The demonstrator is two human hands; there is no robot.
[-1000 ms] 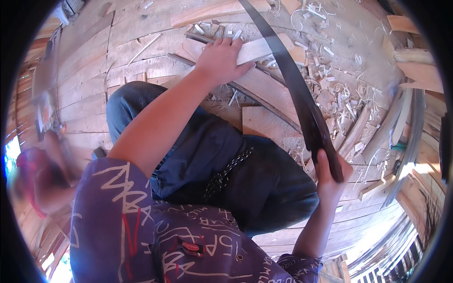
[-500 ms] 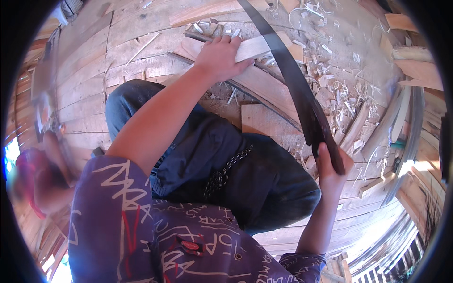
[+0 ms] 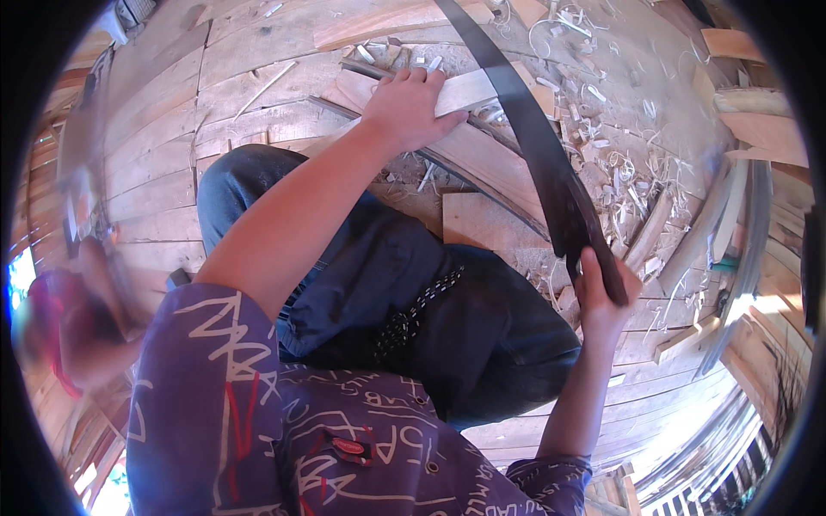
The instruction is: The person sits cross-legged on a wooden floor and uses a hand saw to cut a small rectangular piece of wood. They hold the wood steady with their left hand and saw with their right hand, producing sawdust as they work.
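Note:
My right hand (image 3: pixel 613 297) is wrapped round the dark handle of a handsaw (image 3: pixel 523 116). The saw's long blade slants up and to the left, past the top of the picture. Its edge crosses the right end of a pale strip of wood (image 3: pixel 470 91). My left hand (image 3: pixel 404 112) grips that strip from above, thumb on the near side and fingers over the far side. The strip lies across a wider board (image 3: pixel 495 163) with a dark edge. How deep the blade sits in the wood cannot be made out.
Wood shavings and chips (image 3: pixel 628 176) litter the plank floor right of the saw. A short board (image 3: pixel 482 222) lies by my crossed legs. Planks and offcuts (image 3: pixel 748 193) are piled at the right. Another person (image 3: pixel 86 327) sits at the far left.
My right hand and the saw have moved slightly forward, away from me. My left hand keeps its grip on the strip of wood.

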